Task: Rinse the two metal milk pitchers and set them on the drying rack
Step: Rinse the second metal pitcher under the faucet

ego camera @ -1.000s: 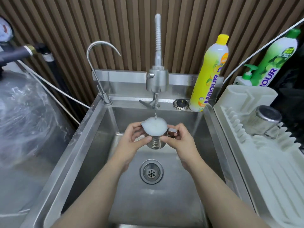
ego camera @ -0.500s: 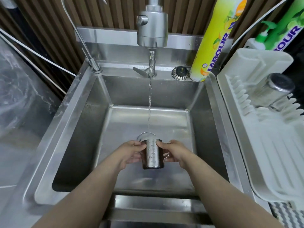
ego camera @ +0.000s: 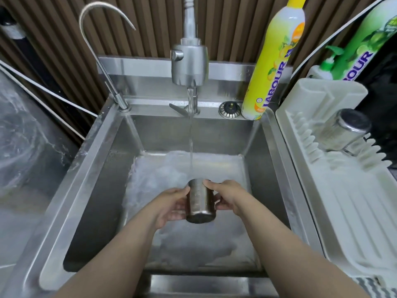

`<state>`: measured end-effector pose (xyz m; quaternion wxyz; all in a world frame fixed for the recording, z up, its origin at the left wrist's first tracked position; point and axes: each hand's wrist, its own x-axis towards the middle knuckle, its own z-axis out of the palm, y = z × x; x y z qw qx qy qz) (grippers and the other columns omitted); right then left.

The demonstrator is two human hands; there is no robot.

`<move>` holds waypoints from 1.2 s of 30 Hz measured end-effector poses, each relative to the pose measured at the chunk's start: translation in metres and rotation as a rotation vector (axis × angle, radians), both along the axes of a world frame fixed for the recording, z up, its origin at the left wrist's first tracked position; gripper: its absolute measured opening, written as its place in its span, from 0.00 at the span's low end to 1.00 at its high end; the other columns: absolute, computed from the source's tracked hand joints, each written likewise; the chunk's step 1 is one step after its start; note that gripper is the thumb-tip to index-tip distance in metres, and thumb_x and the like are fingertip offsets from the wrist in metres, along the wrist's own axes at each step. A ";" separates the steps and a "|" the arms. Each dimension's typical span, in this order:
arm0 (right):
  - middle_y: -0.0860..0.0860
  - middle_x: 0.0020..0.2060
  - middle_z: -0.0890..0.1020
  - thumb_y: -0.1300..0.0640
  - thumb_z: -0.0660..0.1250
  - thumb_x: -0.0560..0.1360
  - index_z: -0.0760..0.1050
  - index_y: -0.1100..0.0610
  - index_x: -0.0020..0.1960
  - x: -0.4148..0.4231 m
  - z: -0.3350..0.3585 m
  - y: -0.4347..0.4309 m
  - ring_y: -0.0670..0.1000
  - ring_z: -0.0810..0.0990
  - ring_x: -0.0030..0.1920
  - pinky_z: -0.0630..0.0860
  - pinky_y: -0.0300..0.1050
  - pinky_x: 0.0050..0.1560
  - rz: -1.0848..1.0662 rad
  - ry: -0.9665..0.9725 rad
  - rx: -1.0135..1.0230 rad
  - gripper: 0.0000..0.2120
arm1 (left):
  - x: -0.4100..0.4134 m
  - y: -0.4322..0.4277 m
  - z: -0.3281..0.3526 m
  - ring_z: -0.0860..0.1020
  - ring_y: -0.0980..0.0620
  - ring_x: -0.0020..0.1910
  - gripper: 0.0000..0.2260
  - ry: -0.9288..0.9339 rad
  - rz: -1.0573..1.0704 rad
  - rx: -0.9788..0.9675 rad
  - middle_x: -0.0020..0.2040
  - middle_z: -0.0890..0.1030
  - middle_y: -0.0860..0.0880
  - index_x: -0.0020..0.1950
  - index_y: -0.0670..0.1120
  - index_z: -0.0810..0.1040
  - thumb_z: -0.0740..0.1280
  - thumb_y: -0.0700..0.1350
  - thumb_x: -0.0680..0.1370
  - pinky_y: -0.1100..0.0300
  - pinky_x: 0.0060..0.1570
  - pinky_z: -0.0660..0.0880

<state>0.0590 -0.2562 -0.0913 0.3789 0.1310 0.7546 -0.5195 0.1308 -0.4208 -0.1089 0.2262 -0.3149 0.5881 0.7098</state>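
Both hands are gripping one metal milk pitcher (ego camera: 200, 203) low in the sink (ego camera: 86, 190). The left hand (ego camera: 171, 206) is cupping its left side, fingers curled round underneath, thumb lying along the wall. The right hand (ego camera: 227, 197) is closing on the right side, thumb pressing near the rim, the other fingers wrapping where the handle sits, mostly hidden. The pitcher is tipping away from the person, its base facing the camera and its mouth pointing at the far wall. Faint graduation marks are running down its side, too small to read.

Just beyond the fingertips, a stream of water (ego camera: 190, 143) is falling from the tap (ego camera: 190, 65) onto the pitcher's far edge, and milky water is spreading over the sink floor around and beyond the hands.

Farther back and to the left of the hands, a thin curved spout (ego camera: 103, 50) is rising from the sink's corner. Back right, a yellow bottle (ego camera: 272, 61) is standing on the ledge, showing "ABOUR" in purple letters; a sink strainer plug (ego camera: 229, 107) is lying just beside it. Well right of the hands, the white drying rack (ego camera: 348, 211) is holding the second pitcher (ego camera: 343, 131), lying tilted among the prongs. Behind the rack, a green bottle (ego camera: 369, 39) is showing "BOUR", with a pump dispenser (ego camera: 324, 67) in front of it.
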 end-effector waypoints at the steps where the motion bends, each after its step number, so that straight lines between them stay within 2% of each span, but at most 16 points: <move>1: 0.54 0.40 0.79 0.46 0.71 0.70 0.72 0.61 0.50 -0.004 0.007 -0.002 0.49 0.79 0.36 0.79 0.39 0.31 0.000 0.063 -0.037 0.20 | -0.004 -0.002 0.006 0.80 0.48 0.46 0.11 0.053 0.028 0.017 0.47 0.81 0.45 0.53 0.46 0.77 0.67 0.51 0.76 0.54 0.41 0.80; 4: 0.51 0.44 0.79 0.46 0.71 0.70 0.70 0.55 0.46 -0.016 0.037 -0.009 0.48 0.78 0.40 0.79 0.42 0.39 -0.005 0.200 -0.125 0.16 | -0.018 -0.011 0.035 0.78 0.49 0.49 0.11 0.196 0.070 -0.027 0.49 0.80 0.46 0.56 0.47 0.76 0.67 0.49 0.76 0.53 0.43 0.80; 9: 0.50 0.41 0.79 0.47 0.70 0.71 0.68 0.55 0.43 -0.025 0.096 -0.015 0.46 0.77 0.35 0.77 0.37 0.31 0.005 0.355 -0.229 0.16 | -0.031 -0.023 0.090 0.78 0.51 0.48 0.13 0.400 0.095 -0.083 0.52 0.80 0.48 0.58 0.47 0.76 0.68 0.49 0.75 0.54 0.44 0.79; 12: 0.52 0.37 0.78 0.49 0.72 0.70 0.65 0.55 0.43 -0.025 0.115 -0.020 0.49 0.76 0.35 0.77 0.37 0.32 -0.014 0.417 -0.279 0.17 | -0.031 -0.027 0.107 0.78 0.52 0.49 0.15 0.487 0.114 -0.106 0.53 0.79 0.47 0.60 0.47 0.76 0.68 0.48 0.75 0.54 0.45 0.78; 15: 0.54 0.38 0.75 0.50 0.72 0.70 0.62 0.53 0.39 -0.019 0.125 -0.023 0.51 0.74 0.38 0.77 0.40 0.37 0.010 0.463 -0.319 0.18 | -0.023 -0.035 0.118 0.79 0.50 0.52 0.13 0.575 0.152 -0.121 0.50 0.78 0.46 0.59 0.49 0.77 0.68 0.45 0.74 0.49 0.55 0.77; 18: 0.55 0.42 0.73 0.55 0.70 0.72 0.60 0.53 0.38 -0.014 0.126 -0.028 0.50 0.74 0.39 0.79 0.44 0.42 0.036 0.457 -0.397 0.17 | -0.016 -0.042 0.123 0.79 0.50 0.54 0.16 0.657 0.147 -0.135 0.52 0.78 0.46 0.59 0.50 0.77 0.71 0.44 0.72 0.49 0.58 0.76; 20: 0.56 0.43 0.72 0.58 0.69 0.73 0.60 0.53 0.38 -0.010 0.123 -0.031 0.50 0.74 0.39 0.79 0.44 0.43 0.024 0.460 -0.453 0.16 | -0.014 -0.043 0.127 0.79 0.54 0.51 0.15 0.702 0.148 -0.168 0.52 0.80 0.50 0.57 0.52 0.78 0.72 0.44 0.71 0.52 0.56 0.76; 22: 0.56 0.43 0.73 0.59 0.68 0.74 0.60 0.53 0.37 -0.007 0.117 -0.035 0.51 0.76 0.43 0.80 0.47 0.48 0.006 0.455 -0.515 0.16 | -0.015 -0.045 0.134 0.79 0.60 0.46 0.13 0.761 0.146 -0.234 0.48 0.82 0.57 0.53 0.55 0.79 0.72 0.41 0.72 0.57 0.51 0.76; 24: 0.54 0.40 0.76 0.59 0.66 0.75 0.60 0.53 0.37 -0.005 0.108 -0.037 0.50 0.78 0.44 0.79 0.53 0.54 0.000 0.404 -0.592 0.15 | -0.018 -0.049 0.139 0.78 0.63 0.44 0.14 0.806 0.124 -0.361 0.49 0.81 0.54 0.51 0.57 0.79 0.72 0.41 0.72 0.61 0.50 0.73; 26: 0.51 0.36 0.77 0.58 0.65 0.76 0.62 0.55 0.39 -0.001 0.101 -0.036 0.47 0.80 0.39 0.82 0.53 0.51 0.016 0.333 -0.622 0.12 | -0.019 -0.052 0.141 0.76 0.63 0.40 0.12 0.799 0.107 -0.484 0.46 0.78 0.52 0.49 0.56 0.79 0.73 0.41 0.70 0.64 0.48 0.71; 28: 0.52 0.35 0.78 0.56 0.65 0.76 0.64 0.55 0.39 -0.001 0.100 -0.033 0.47 0.81 0.35 0.84 0.49 0.43 0.058 0.261 -0.580 0.12 | -0.017 -0.052 0.138 0.73 0.57 0.37 0.10 0.709 0.097 -0.473 0.39 0.74 0.50 0.49 0.51 0.80 0.75 0.43 0.69 0.64 0.43 0.71; 30: 0.53 0.38 0.79 0.54 0.66 0.75 0.66 0.56 0.40 -0.005 0.107 -0.025 0.48 0.82 0.33 0.83 0.46 0.38 0.133 0.231 -0.473 0.11 | -0.012 -0.048 0.129 0.74 0.52 0.38 0.13 0.566 0.078 -0.343 0.37 0.74 0.47 0.49 0.47 0.80 0.76 0.47 0.67 0.58 0.45 0.74; 32: 0.54 0.38 0.79 0.54 0.68 0.74 0.68 0.57 0.41 -0.012 0.119 -0.015 0.50 0.81 0.32 0.83 0.45 0.34 0.209 0.273 -0.331 0.11 | -0.007 -0.040 0.118 0.78 0.51 0.40 0.12 0.462 0.040 -0.253 0.41 0.79 0.46 0.49 0.47 0.79 0.74 0.48 0.69 0.52 0.51 0.77; 34: 0.54 0.35 0.78 0.56 0.71 0.72 0.67 0.57 0.36 -0.020 0.132 -0.008 0.54 0.79 0.31 0.82 0.47 0.32 0.264 0.391 -0.156 0.14 | -0.005 -0.028 0.107 0.81 0.51 0.43 0.10 0.414 0.020 -0.169 0.47 0.82 0.46 0.52 0.46 0.79 0.71 0.47 0.73 0.53 0.51 0.78; 36: 0.55 0.33 0.76 0.54 0.74 0.68 0.65 0.56 0.33 -0.025 0.143 -0.005 0.55 0.77 0.33 0.82 0.53 0.36 0.305 0.555 0.031 0.17 | -0.007 -0.016 0.100 0.82 0.50 0.49 0.14 0.419 0.016 -0.076 0.51 0.82 0.45 0.57 0.46 0.77 0.70 0.47 0.73 0.53 0.53 0.79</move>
